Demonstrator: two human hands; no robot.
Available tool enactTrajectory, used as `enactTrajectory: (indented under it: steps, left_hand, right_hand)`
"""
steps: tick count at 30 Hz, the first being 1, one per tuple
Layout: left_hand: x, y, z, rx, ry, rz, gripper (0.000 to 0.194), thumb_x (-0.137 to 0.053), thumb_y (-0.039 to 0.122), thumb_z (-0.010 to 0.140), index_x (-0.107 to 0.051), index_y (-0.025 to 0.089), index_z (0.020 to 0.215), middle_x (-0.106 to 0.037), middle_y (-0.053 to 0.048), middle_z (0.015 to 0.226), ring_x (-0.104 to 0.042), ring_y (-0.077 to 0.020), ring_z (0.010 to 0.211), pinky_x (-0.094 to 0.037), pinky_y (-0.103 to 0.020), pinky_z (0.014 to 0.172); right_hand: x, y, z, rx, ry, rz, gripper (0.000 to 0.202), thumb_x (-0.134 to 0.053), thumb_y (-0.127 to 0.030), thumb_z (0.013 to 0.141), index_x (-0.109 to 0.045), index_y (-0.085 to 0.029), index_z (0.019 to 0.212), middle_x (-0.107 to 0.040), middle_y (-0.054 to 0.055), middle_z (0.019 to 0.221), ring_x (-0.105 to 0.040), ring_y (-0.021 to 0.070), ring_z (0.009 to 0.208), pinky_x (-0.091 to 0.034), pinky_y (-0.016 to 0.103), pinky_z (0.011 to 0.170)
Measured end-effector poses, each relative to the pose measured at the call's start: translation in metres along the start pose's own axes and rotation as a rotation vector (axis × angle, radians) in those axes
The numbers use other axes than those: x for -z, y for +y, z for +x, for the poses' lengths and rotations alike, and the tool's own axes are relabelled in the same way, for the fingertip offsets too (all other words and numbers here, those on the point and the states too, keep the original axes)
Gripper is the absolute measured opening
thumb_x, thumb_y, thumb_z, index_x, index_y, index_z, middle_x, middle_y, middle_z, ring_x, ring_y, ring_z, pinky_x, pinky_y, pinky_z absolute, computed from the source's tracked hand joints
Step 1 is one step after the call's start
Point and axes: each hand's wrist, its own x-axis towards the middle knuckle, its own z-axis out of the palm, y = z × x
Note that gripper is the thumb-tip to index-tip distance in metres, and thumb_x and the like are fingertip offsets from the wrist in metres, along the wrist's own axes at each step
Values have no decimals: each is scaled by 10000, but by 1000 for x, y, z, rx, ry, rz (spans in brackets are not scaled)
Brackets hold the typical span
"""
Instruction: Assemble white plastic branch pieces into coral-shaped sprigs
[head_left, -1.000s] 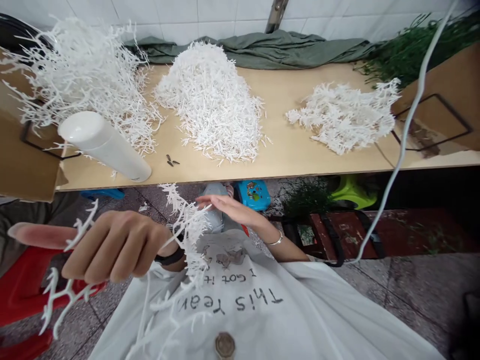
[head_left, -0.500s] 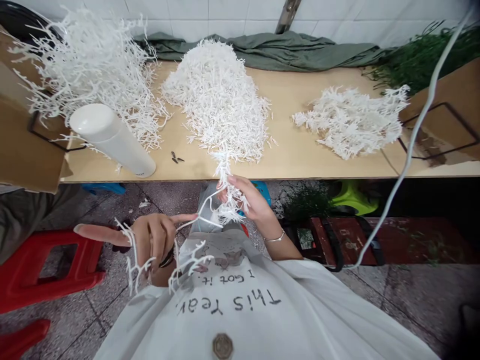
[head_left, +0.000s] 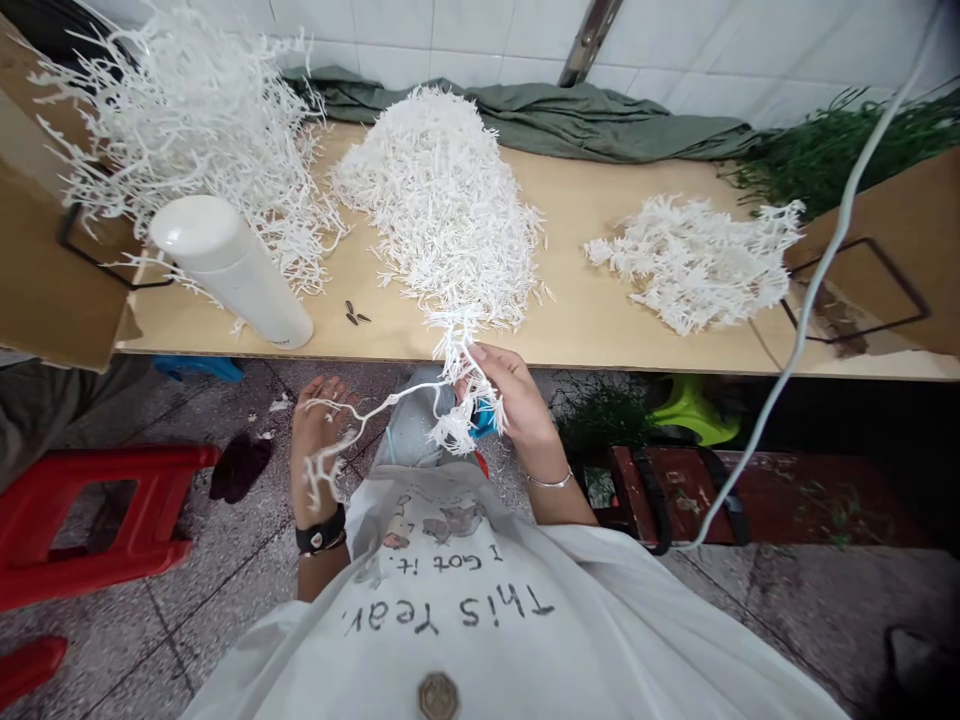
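Note:
My right hand [head_left: 517,395] pinches a white branched plastic sprig [head_left: 456,345] at the table's front edge, its tufted tips hanging below the fingers. From that grip a long bare white stem [head_left: 367,412] runs left, ending in forked twigs. My left hand [head_left: 313,435] is held up behind this stem with its fingers apart; whether the stem touches it I cannot tell. Just beyond the right hand is a heap of short white tufted pieces [head_left: 450,200]. A pile of bare white branches [head_left: 195,130] stands at the left, and a smaller pile of tufted sprigs [head_left: 697,260] lies right.
A white bottle [head_left: 232,270] stands at the table's left front, near several dark seeds [head_left: 356,314]. Cardboard boxes [head_left: 52,250] flank the table. A pale cable [head_left: 814,290] hangs at the right. Below are a red stool [head_left: 161,520] and a green stool [head_left: 694,410].
My left hand has drawn back and turned upright, its fingers opening from around the twigs. The stem now stretches left in front of it. My right hand keeps its grip.

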Motion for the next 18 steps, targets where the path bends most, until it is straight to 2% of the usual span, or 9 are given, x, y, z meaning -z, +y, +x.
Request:
enactTrajectory:
  steps: [2, 5, 6, 8, 10, 12, 14, 16, 18]
  left_hand:
    - [0, -3, 0, -45, 200, -92, 166, -631, 247, 787, -524, 188, 899, -614, 10, 907, -584, -77, 795, -506, -262, 797]
    - [-4, 8, -5, -234, 463, -164, 72, -511, 260, 853, -515, 191, 875, -567, 48, 850, -525, -25, 731, -450, -161, 762]
    - [-8, 15, -10, -300, 509, -168, 61, -510, 246, 852, -532, 191, 865, -569, 51, 845, -521, -29, 739, -437, -155, 760]
    - [-19, 33, -24, -402, 486, -124, 79, -551, 243, 840, -592, 179, 821, -596, 36, 844, -541, -63, 794, -431, -191, 815]
    - [-35, 49, -42, -493, 311, 80, 204, -540, 320, 867, -657, 166, 801, -634, -7, 832, -570, -124, 799, -438, -269, 841]
    - [-52, 59, -58, -505, -4, 329, 278, -471, 356, 908, -686, 181, 887, -668, -44, 937, -592, -168, 912, -422, -303, 889]
    - [-67, 61, -69, -469, -312, 456, 236, -517, 335, 888, -680, 186, 971, -656, -65, 1040, -573, -191, 1023, -400, -308, 936]
    - [-78, 55, -74, -408, -451, 460, 191, -574, 307, 854, -656, 186, 978, -641, -68, 1055, -567, -191, 1034, -398, -300, 945]
    - [-85, 45, -72, -303, -475, 358, 222, -620, 292, 822, -607, 204, 1025, -626, -56, 1060, -564, -174, 1028, -405, -281, 936]
  right_hand:
    - [-1, 0, -2, 29, 11, -53, 371, -571, -498, 828, -541, -164, 669, -485, -10, 560, -395, 78, 487, -308, 227, 462]
    - [-1, 1, -6, 102, 42, -167, 338, -561, -463, 854, -507, -174, 687, -393, -32, 553, -315, 72, 493, -273, 227, 477]
    - [-1, 0, -8, 128, 44, -203, 325, -558, -448, 861, -498, -175, 695, -369, -37, 559, -287, 70, 495, -255, 227, 479]
    - [-3, 0, -9, 169, 13, -263, 310, -537, -430, 879, -493, -175, 709, -367, -36, 579, -274, 68, 507, -243, 230, 492]
    - [-6, 0, -11, 194, -36, -291, 298, -509, -429, 893, -507, -175, 739, -430, -24, 618, -333, 70, 532, -278, 230, 518]
    - [-11, 2, -13, 197, -62, -284, 259, -497, -432, 895, -509, -186, 815, -488, -15, 651, -411, 81, 560, -322, 228, 542]
    - [-15, 6, -14, 195, -62, -267, 226, -496, -429, 893, -482, -206, 929, -520, -20, 661, -454, 90, 568, -342, 223, 547]
    - [-19, 10, -16, 209, -54, -276, 230, -495, -419, 894, -442, -217, 989, -519, -34, 643, -445, 87, 547, -339, 215, 540]
    - [-19, 12, -17, 254, -45, -321, 212, -493, -394, 898, -432, -210, 984, -511, -41, 636, -421, 77, 535, -334, 207, 541]
